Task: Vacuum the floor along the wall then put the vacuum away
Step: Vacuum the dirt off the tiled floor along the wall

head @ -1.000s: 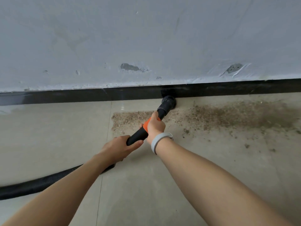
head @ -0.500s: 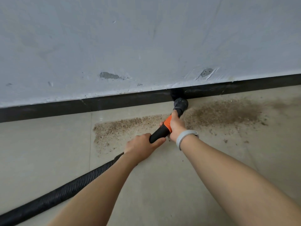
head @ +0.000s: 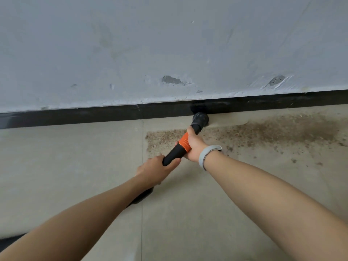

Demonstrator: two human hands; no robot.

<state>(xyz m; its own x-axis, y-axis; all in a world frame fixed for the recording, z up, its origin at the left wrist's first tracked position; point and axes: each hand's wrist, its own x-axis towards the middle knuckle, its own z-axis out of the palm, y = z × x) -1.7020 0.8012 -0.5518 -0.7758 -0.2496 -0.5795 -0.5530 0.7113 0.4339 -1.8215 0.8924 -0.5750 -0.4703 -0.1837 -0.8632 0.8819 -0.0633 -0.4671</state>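
At the foot of the wall, the vacuum nozzle sits with its round black head on the floor, tight against the black skirting board. The nozzle tube slopes back from there toward the person, black with an orange collar partway along. Behind the tube, a black ribbed hose shows briefly below the left forearm, and a dark strip at the lower left edge may be more of it; this cannot be confirmed.

The right hand grips the tube at the orange collar, fingers curled under it and thumb laid along the top toward the nozzle head. A grey wristband sits on the right wrist. The left hand grips the black tube just behind the right hand, fingers wrapped round it and thumb over the top. The two hands are close together but not touching.

A band of brown, gritty debris lies on the floor parallel to the skirting board. It runs from just left of the nozzle to the right edge of the view, darker and denser to the right, with scattered specks below it. A narrow strip of pale tile between the debris and the skirting board appears clean to the right of the nozzle head.

The floor is pale beige tile with a grout line running toward the wall. The wall is grey-white, with chipped patches low down above the skirting board.
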